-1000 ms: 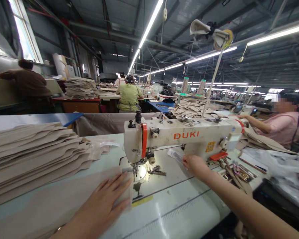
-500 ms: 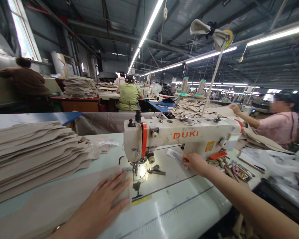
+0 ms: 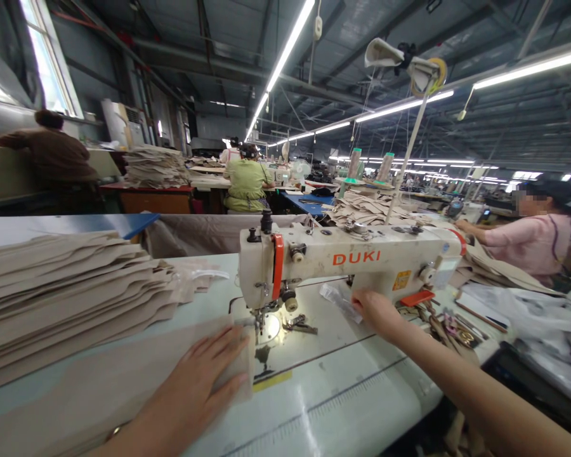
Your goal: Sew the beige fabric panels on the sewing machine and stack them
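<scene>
My left hand (image 3: 214, 371) lies spread on a long beige fabric piece (image 3: 99, 381), whose right end sits just left of the needle area. The white sewing machine (image 3: 314, 260), marked DUKI, stands across the table with its lamp lit. Under its arm, my right hand (image 3: 372, 311) is closed beside a clear plastic packet (image 3: 339, 301). What its fingers pinch, if anything, is hidden. A small metal tool (image 3: 302, 325) lies on the machine bed between my hands.
Stacked beige pieces (image 3: 66, 285) cover the left of the table. Tools and scissors (image 3: 459, 330) lie at the right near crumpled plastic (image 3: 533, 311). A person in pink (image 3: 528, 241) sits at the right; others work further back.
The person in pink has drawn an arm back and lower at the right. The view has shifted very slightly; my hands stay nearly where they were, the right one's fingers turned a little more under.
</scene>
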Available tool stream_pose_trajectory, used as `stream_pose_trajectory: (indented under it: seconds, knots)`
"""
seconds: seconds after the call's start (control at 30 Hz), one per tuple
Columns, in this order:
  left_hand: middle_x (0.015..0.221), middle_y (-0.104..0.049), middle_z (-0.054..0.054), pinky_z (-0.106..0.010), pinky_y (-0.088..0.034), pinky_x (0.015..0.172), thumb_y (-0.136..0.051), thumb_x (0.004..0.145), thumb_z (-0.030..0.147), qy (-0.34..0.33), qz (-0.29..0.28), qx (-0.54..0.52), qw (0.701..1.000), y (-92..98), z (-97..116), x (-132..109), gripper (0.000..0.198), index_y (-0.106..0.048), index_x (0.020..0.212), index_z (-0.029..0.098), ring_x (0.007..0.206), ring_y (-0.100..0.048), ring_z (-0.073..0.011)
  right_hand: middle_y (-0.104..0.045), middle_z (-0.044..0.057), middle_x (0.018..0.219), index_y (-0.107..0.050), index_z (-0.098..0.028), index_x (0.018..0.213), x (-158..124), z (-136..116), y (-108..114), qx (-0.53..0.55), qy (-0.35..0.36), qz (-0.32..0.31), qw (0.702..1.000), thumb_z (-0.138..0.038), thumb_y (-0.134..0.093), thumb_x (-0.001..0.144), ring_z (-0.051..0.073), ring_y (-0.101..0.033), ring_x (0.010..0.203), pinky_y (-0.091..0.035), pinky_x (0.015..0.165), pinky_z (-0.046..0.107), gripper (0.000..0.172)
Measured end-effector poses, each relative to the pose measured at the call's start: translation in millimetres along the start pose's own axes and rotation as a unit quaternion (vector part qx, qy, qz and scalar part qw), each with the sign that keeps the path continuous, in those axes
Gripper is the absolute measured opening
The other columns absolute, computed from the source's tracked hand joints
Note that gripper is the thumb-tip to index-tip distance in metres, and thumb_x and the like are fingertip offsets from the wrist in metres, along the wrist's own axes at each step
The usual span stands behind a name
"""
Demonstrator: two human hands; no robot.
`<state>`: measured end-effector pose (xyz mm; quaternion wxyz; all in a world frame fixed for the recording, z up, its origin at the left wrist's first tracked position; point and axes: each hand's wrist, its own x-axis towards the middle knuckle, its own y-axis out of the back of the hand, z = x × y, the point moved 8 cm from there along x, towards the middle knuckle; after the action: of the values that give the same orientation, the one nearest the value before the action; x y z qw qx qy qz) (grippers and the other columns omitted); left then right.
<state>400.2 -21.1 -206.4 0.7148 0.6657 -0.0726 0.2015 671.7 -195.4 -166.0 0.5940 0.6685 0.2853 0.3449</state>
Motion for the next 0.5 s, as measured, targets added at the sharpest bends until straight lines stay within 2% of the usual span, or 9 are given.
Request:
stream_pose_trajectory:
  seconds: [0.1, 0.2, 0.3, 0.4, 0.5]
  knots:
    - [0.136, -0.058, -0.002, -0.038, -0.045, 0.104, -0.048, 0.093, 0.047, -0.011, 0.071, -0.007, 0.997, 14.0, 3, 0, 0.046, -0.056, 0.134, 0.027, 0.121, -0.056, -0.0262, -0.068, 0.011, 0.094, -0.063, -0.014, 0.089, -7, -6, 11, 0.014, 0.017, 0.009, 1.000, -0.011, -0.047, 0.093, 0.021, -0.063, 0.086, -0.040, 0.068, 0.026, 0.016]
    - [0.133, -0.061, -0.005, -0.038, -0.045, 0.105, -0.046, 0.095, 0.041, -0.042, 0.132, -0.001, 0.990, 27.4, 16, 0, 0.042, -0.055, 0.133, 0.025, 0.119, -0.058, -0.0250, -0.068, 0.007, 0.084, -0.062, -0.016, 0.090, -18, -25, 15, 0.043, 0.051, -0.001, 0.998, -0.014, -0.046, 0.093, 0.020, -0.063, 0.077, -0.037, 0.064, 0.026, 0.016]
    - [0.136, -0.057, -0.008, -0.040, -0.039, 0.110, -0.045, 0.096, 0.029, -0.098, 0.155, 0.030, 0.983, 36.2, 41, -1, 0.041, -0.050, 0.137, 0.021, 0.125, -0.052, -0.0238, -0.067, 0.002, 0.076, -0.062, -0.018, 0.085, -33, -68, 11, 0.095, 0.131, -0.037, 0.986, -0.014, -0.051, 0.089, 0.017, -0.060, 0.069, -0.036, 0.061, 0.023, 0.013]
    - [0.136, -0.057, -0.009, -0.041, -0.034, 0.113, -0.044, 0.096, 0.014, -0.167, 0.150, 0.067, 0.972, 38.2, 66, -2, 0.041, -0.048, 0.136, 0.019, 0.129, -0.048, -0.0220, -0.065, 0.001, 0.074, -0.061, -0.018, 0.080, -46, -124, 6, 0.176, 0.224, -0.074, 0.956, -0.008, -0.050, 0.086, 0.014, -0.057, 0.066, -0.036, 0.060, 0.022, 0.016]
    - [0.117, -0.068, -0.007, -0.040, -0.039, 0.109, -0.038, 0.098, 0.011, -0.202, 0.154, 0.062, 0.965, 39.8, 76, -6, 0.036, -0.055, 0.129, 0.018, 0.117, -0.058, -0.0196, -0.065, 0.000, 0.076, -0.061, -0.018, 0.076, -49, -169, 4, 0.281, 0.272, -0.087, 0.916, -0.006, -0.053, 0.083, 0.013, -0.057, 0.070, -0.038, 0.064, 0.021, 0.016]
